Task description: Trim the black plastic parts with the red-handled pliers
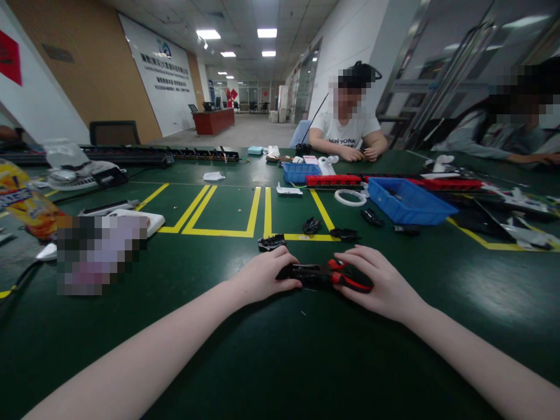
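Observation:
My left hand (266,273) pinches a small black part (306,274) just above the green table (196,361). Red-and-black pliers (352,279) are in my right hand (382,283), with its fingers around the handles. The jaws of the pliers point left and meet the black part; exactly where they touch is too dark to tell. Right behind my left hand lies a black piece (272,242). Farther back are another black piece (312,225) and a flat one (345,234), close to the yellow tape (219,233).
A blue bin (409,201) and a white ring (350,198) stand at the back right, beside red strips (452,184). At left lie a blurred-out object (100,254) and a yellow bag (28,198). A person (347,119) sits across the table.

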### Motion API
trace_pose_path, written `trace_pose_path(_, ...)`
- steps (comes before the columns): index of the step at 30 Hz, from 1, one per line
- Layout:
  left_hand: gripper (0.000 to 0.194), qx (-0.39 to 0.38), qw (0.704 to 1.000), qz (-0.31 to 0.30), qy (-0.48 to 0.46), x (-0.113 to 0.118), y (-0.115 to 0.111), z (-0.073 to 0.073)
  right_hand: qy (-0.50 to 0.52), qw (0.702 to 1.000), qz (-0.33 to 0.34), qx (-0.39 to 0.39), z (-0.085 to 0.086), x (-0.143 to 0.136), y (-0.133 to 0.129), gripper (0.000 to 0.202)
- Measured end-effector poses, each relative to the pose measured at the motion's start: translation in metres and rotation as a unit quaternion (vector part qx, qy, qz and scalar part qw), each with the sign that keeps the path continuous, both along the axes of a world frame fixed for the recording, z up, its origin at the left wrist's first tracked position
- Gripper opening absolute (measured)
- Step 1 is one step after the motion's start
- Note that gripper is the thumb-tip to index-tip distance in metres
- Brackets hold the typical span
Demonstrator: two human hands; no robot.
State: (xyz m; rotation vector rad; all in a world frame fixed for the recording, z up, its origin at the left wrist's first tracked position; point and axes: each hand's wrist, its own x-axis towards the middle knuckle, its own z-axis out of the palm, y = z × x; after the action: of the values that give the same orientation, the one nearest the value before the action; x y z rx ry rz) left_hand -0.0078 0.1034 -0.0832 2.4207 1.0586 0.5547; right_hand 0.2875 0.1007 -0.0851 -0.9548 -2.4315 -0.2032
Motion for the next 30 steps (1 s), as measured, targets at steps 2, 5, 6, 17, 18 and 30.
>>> trace_pose_path(2, 0.031, 0.0, 1.0, 0.001, 0.0, -0.0001, 0.0004, -0.0002, 0.01, 1.0, -0.005, -0.003, 0.0002, 0.0004, -0.0004, 0.048)
trace_pose_path(5, 0.031, 0.001, 1.0, 0.001, -0.003, -0.0002, 0.0005, -0.0001, 0.01, 1.0, -0.006, -0.005, 0.0, 0.0009, -0.0003, 0.049)
trace_pose_path(6, 0.031, 0.001, 1.0, 0.001, -0.004, -0.0003, 0.0005, 0.0001, 0.007, 1.0, -0.004, -0.003, -0.0001, 0.0009, -0.0002, 0.049)
trace_pose_path(17, 0.03, -0.007, 1.0, -0.001, -0.006, -0.0005, -0.0001, 0.002, 0.008, 1.0, 0.015, -0.014, 0.0028, -0.0031, 0.0005, 0.047)
trace_pose_path(18, 0.03, -0.005, 1.0, -0.001, -0.004, -0.0003, 0.0001, 0.0017, 0.008, 1.0, 0.017, -0.016, 0.0029, -0.0033, 0.0005, 0.045)
trace_pose_path(30, 0.03, 0.032, 0.999, -0.012, 0.023, 0.0004, 0.0017, -0.0012, -0.038, 0.998, 0.012, 0.054, 0.0059, -0.0079, -0.0034, 0.034)
